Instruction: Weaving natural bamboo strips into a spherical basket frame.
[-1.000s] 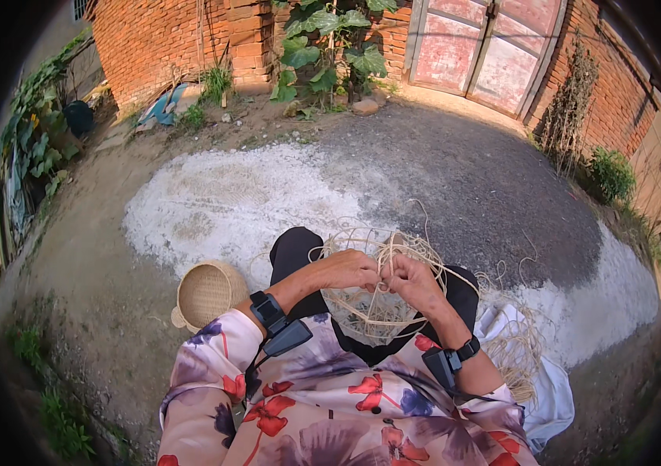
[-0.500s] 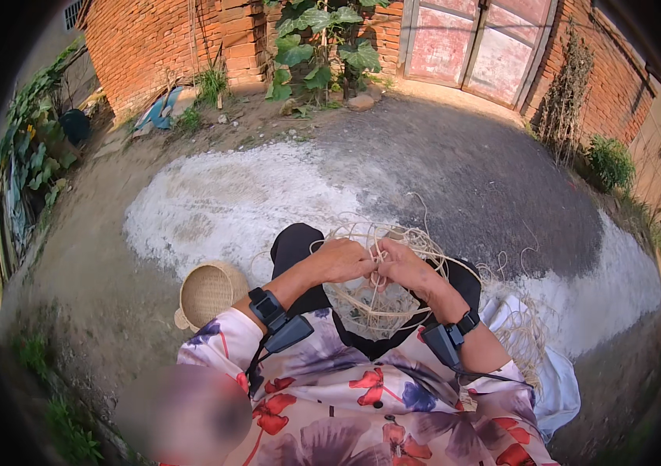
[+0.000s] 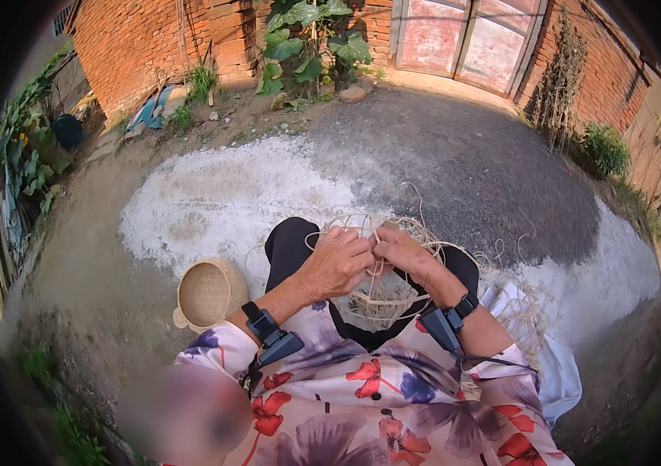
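Note:
Above my lap, my left hand [image 3: 340, 262] and my right hand [image 3: 407, 255] meet with bent fingers pinched close together. Both grip thin, pale strands [image 3: 381, 299], like cord or split cane, which cross and loop around them. The exact spot where the fingertips pinch is partly hidden by the hands. Loose loops spread out beyond my right hand, and one thin end curls up past them. Under the hands the strands form an open, tangled ring between my knees.
A round woven basket [image 3: 212, 293] lies tilted on the ground at the left. To the right, more loose strands [image 3: 523, 322] rest on a white sack [image 3: 560, 380]. Farther off are a brick wall [image 3: 144, 50], a leafy plant [image 3: 311, 46] and a faded red metal door [image 3: 466, 39].
My left hand has turned, its back showing more, and drawn slightly toward me. My right hand stays close beside it, still on the strands. The view has shifted a little.

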`<state>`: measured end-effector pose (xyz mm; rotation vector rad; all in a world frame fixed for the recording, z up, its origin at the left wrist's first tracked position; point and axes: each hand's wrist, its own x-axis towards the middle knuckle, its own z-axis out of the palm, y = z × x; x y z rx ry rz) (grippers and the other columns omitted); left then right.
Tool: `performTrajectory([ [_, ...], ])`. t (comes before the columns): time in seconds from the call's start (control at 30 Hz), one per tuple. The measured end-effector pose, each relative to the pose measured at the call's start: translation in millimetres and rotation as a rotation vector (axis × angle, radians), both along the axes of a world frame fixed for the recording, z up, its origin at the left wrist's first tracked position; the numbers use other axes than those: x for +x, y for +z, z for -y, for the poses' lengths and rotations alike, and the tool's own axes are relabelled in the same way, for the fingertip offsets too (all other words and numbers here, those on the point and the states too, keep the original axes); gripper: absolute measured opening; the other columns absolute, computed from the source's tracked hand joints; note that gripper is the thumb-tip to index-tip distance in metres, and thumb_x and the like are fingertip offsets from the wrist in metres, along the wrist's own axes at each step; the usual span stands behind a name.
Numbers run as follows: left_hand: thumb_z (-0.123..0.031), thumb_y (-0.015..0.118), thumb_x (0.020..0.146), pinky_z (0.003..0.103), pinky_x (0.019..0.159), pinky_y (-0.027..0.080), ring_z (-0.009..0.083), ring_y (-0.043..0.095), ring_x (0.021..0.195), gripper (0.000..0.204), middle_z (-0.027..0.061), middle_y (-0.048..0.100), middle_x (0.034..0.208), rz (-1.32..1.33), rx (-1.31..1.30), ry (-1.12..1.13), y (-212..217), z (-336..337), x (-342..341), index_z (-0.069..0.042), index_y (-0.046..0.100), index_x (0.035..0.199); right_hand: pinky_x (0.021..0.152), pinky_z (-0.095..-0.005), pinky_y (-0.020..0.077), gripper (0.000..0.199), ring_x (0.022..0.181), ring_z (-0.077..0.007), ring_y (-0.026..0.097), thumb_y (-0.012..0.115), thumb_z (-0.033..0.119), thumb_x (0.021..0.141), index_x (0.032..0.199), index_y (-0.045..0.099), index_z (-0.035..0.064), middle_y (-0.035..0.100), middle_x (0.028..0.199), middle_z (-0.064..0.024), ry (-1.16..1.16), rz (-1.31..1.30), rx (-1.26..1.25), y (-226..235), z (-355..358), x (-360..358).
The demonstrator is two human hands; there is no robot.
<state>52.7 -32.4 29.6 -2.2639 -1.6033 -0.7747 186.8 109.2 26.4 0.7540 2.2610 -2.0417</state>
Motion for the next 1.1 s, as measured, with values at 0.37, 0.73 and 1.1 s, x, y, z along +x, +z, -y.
performTrajectory([
  [0.37, -0.010, 0.058, 0.075, 0.035, 0.049, 0.039, 0.0207, 0.052, 0.048, 0.012, 0.0064, 0.049, 0.052, 0.494, -0.236, 0.038, 78.2, -17.6, -29.9, -0.010, 0.060, 0.086, 0.047, -0.0170, 0.0337, 0.020, 0.054, -0.0032, 0.047, 0.059, 0.022, 0.090, 0.097, 0.061, 0.0035, 0.060, 0.070, -0.0002, -0.034, -0.227, -0.080, 37.9, 6.8, 21.8],
  [0.73, -0.015, 0.058, 0.072, 0.043, 0.061, 0.044, 0.0284, 0.061, 0.065, 0.027, 0.0068, 0.059, 0.062, 0.186, -0.147, 0.356, 100.0, 13.5, -72.6, -0.011, 0.059, 0.099, 0.043, -0.0197, 0.0273, 0.024, 0.044, -0.0045, 0.035, 0.055, 0.023, 0.094, 0.074, 0.052, 0.0091, 0.042, 0.054, 0.0044, -0.158, -0.349, -0.189, 45.9, -4.1, 37.9],
  [1.1, -0.012, 0.067, 0.081, 0.033, 0.068, 0.050, 0.0241, 0.063, 0.074, 0.012, 0.0105, 0.063, 0.081, 0.652, 0.102, 0.184, 14.4, 43.7, -7.2, -0.002, 0.063, 0.087, 0.042, -0.0241, 0.0275, 0.032, 0.044, -0.0077, 0.034, 0.044, 0.035, 0.100, 0.079, 0.048, 0.0114, 0.040, 0.053, 0.0025, -0.457, -0.467, -0.469, 9.1, -29.6, 41.5],
])
